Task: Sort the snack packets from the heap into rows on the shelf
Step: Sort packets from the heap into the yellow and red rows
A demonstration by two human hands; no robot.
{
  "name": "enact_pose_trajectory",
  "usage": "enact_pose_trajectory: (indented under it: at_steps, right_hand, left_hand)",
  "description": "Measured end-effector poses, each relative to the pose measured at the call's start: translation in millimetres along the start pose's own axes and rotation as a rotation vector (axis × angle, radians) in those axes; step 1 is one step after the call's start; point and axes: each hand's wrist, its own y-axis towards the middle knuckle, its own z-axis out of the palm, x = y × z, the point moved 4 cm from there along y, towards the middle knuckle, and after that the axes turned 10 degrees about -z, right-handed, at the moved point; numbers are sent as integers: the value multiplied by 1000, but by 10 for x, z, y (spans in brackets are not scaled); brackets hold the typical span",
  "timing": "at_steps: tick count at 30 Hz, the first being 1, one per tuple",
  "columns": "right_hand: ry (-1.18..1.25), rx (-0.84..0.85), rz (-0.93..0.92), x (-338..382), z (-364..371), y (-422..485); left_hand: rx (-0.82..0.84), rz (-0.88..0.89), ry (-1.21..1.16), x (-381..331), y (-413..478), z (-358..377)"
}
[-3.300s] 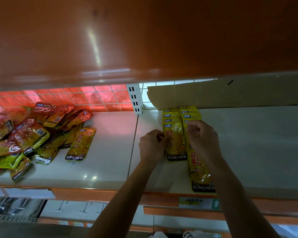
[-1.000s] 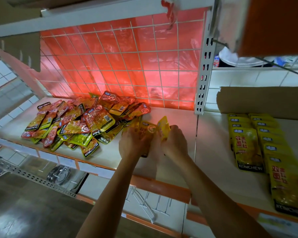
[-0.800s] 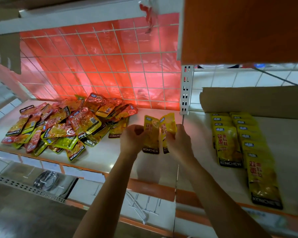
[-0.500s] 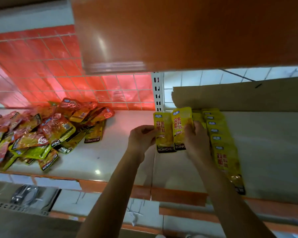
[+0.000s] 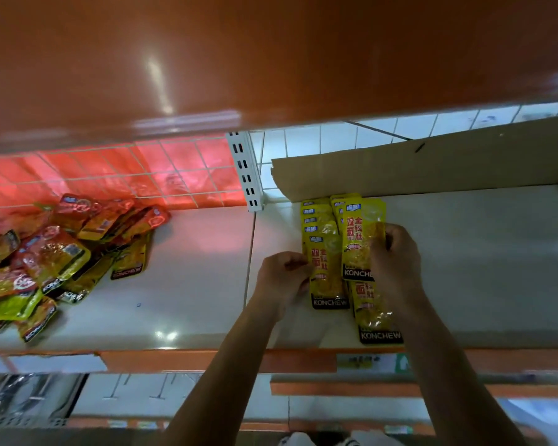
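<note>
Head view: my left hand (image 5: 284, 278) pinches the left edge of a yellow packet (image 5: 327, 272) lying at the front of the left row (image 5: 318, 220), while my right hand (image 5: 395, 252) grips a second yellow packet (image 5: 358, 239) by its right edge above the right row (image 5: 376, 307), each overlapping the one behind so the rows run from the shelf's (image 5: 480, 268) back edge toward its front edge. Both forearms reach in from below, wrists straight, fingers curled closed on the packets; the unsorted heap (image 5: 55, 255) lies well apart toward the shelf's left end.
</note>
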Motion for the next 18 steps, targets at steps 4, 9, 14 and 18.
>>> enact_pose_trajectory:
  at_steps: [4, 9, 14, 18]
  right_hand:
    - [-3, 15, 21, -48, -30, -12]
    - [-7, 50, 1, -35, -35, -58]
    - [-20, 62, -17, -14, -54, -95]
    - [6, 97, -35, 40, -29, -141]
  left_hand:
    - [-55, 18, 51, 35, 13, 2]
    - [-144, 32, 150, 49, 55, -35]
    - [-233, 111, 368, -20, 17, -76]
    - [-359, 254, 486, -149, -96, -80]
